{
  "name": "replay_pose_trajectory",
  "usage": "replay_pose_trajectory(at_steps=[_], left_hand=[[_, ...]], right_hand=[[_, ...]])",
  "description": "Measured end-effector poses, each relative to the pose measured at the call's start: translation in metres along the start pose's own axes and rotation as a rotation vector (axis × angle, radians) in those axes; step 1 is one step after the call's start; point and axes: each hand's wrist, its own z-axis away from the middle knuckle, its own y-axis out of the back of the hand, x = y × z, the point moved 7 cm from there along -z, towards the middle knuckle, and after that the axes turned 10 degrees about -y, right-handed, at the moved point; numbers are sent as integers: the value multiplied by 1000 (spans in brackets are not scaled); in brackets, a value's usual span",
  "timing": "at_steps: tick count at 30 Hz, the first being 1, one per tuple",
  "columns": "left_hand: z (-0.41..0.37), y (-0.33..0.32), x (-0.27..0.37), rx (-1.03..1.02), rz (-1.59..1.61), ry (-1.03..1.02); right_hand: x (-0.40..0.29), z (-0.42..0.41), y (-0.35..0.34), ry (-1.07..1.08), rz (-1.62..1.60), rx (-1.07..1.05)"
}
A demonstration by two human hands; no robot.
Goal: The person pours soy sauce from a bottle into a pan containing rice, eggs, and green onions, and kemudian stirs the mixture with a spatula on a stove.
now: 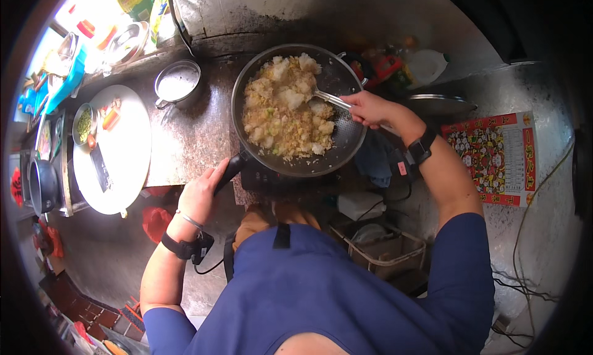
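A dark wok (350, 137) sits over a black cooktop (264, 181) in front of me. Fried rice with egg and bits of green (287, 119) fills much of it, and paler clumps of rice lie toward the far side. My left hand (200, 190) is wrapped around the wok's black handle (230, 172). From the right, my right hand (373, 109) grips the metal handle of a spatula or ladle (332, 99). The head of that utensil is partly buried in the rice, so its shape is hidden.
Left of the wok stands a metal pot or cup (177, 82). A round white cutting board (132, 160) holds a cleaver (99, 170), a sausage piece (111, 119) and a bowl of chopped greens (85, 123). Bottles (426, 68) and a lid (440, 104) stand at right. Below is a basket (389, 257).
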Motion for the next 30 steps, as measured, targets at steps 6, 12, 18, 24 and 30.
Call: replay_pose_trajectory(at_steps=[6,12,18,24,30], left_hand=[[-1,4,4,-58,63,125],[1,3,3,-2,48,109],[1,7,7,12,44,103],[-1,9,9,21,32,50],[1,5,5,55,-23,38]], right_hand=[[-24,9,-6,447,517,348],[-22,102,-27,278,810,515],[-12,108,27,181,700,669],[-55,7,65,147,739,474],[-142,16,36,269,970,352]])
